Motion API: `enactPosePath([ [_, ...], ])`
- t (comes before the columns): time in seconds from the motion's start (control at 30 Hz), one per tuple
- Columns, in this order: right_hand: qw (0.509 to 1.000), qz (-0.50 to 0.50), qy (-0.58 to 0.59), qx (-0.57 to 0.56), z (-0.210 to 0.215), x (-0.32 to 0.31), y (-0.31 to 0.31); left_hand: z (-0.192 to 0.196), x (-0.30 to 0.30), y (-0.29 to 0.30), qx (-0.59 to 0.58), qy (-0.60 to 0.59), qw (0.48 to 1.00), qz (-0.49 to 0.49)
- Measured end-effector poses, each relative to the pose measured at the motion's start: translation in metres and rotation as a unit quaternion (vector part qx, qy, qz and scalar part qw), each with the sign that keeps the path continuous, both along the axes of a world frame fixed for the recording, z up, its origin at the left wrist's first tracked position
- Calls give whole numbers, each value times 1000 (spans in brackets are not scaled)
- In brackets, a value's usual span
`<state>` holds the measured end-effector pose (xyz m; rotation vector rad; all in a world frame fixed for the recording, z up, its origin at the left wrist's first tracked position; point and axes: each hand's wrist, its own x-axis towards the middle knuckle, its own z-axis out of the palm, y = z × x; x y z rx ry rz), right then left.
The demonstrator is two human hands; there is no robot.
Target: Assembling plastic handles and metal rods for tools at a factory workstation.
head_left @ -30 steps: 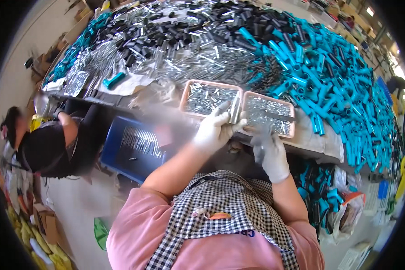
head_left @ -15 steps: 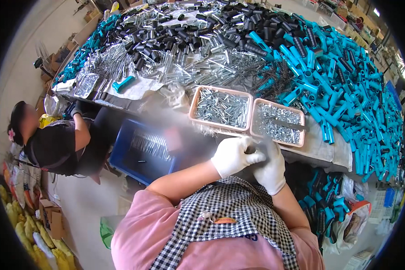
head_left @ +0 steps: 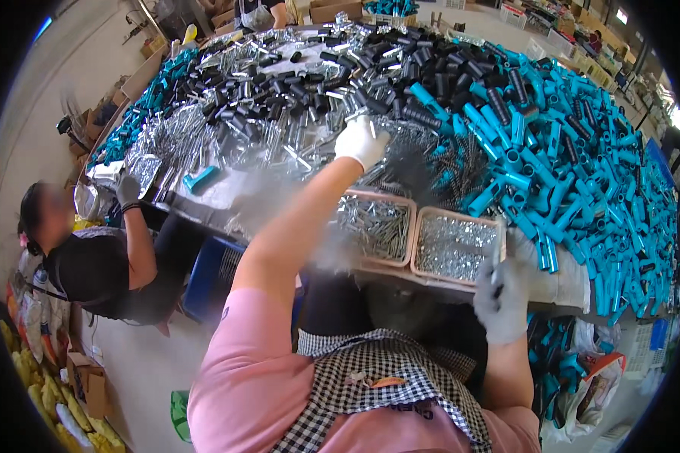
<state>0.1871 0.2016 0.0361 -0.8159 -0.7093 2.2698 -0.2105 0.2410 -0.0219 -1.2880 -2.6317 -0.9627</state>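
My left hand (head_left: 361,143), in a white glove, reaches far over the table to the edge of a heap of silver metal rods (head_left: 298,121). Its fingers are curled, and a bit of silver metal shows at their tips; whether it is gripped is unclear. Low at the table's front edge is my gloved right hand (head_left: 504,306), smeared by motion, with its fingers bent around something dark. Just beyond it stands a pinkish tray (head_left: 414,240) of small shiny metal parts. Left of that, my forearm partly covers another tray (head_left: 411,219) holding short metal pins.
Teal tubular parts (head_left: 559,166) pile up on the right, black sleeves (head_left: 310,90) at the back, dark springs (head_left: 453,170) between. One teal piece (head_left: 201,180) lies apart on the left. A co-worker (head_left: 91,249) sits at left. A blue crate (head_left: 204,279) stands below the table edge.
My hands were together in front of the trays. The left has since stretched forward to the metal rods; the right has drawn apart, down and to the right.
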Motion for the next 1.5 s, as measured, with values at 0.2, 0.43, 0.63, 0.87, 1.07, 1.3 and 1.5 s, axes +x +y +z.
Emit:
enactPosePath([
  [0.2, 962, 124, -201, 137, 8, -15, -30, 8, -39, 70, -211, -6, 977, -40],
  [0.43, 964, 89, -218, 122, -13, -4, -24, 12, -48, 47, -107, 64, 988, -93],
  [0.63, 972, 94, -181, 117, -15, 0, -34, 40, -54, -18, -90, -44, 987, -126],
  [0.87, 972, 127, -164, 114, -17, 0, -52, 12, -53, -55, -136, -13, 989, -62],
  [1.07, 965, 161, -169, 118, -13, 5, -60, 5, -56, -78, -172, -15, 984, -47],
  [1.3, 970, 147, -160, 109, -13, 9, -71, 8, -48, -91, -178, -46, 973, -143],
  [1.5, 970, 159, -149, 106, -20, 7, -73, 2, -45, -86, -148, -60, 979, -128],
])
